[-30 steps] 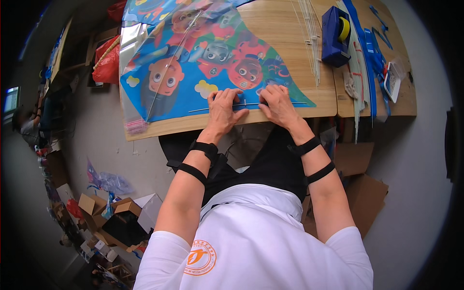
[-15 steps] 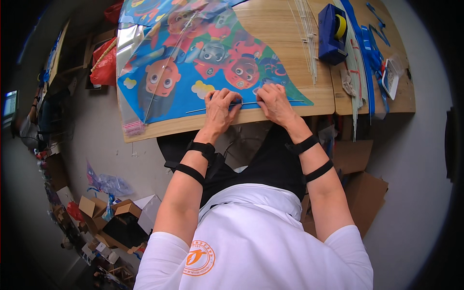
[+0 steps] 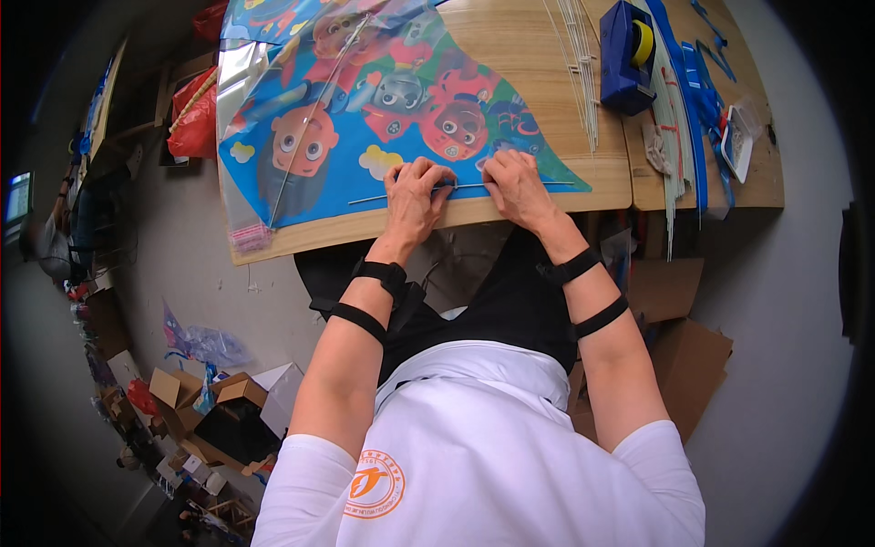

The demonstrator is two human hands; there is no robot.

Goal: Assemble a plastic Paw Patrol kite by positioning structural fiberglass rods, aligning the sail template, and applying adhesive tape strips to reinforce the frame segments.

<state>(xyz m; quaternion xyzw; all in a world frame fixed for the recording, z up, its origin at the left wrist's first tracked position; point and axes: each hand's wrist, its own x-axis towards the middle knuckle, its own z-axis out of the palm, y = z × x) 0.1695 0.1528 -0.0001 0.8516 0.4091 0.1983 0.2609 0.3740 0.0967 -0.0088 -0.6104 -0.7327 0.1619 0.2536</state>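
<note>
Blue plastic, printed with cartoon characters, is covering the upper middle of the frame: a kite (image 3: 365, 128) is lying flat on the wooden table (image 3: 510, 55). Both hands are pressing down along its lower edge, just above the table's near rim. The left hand (image 3: 415, 191) is resting with fingers curled, fingertips pinching a thin rod (image 3: 387, 195) that is running along that edge. The right hand (image 3: 515, 182) is sitting just beside it, fingers bent onto the same rod. A bundle of thin white sticks (image 3: 579, 64) is lying toward the upper right, near a blue tape dispenser (image 3: 627, 55).
</note>
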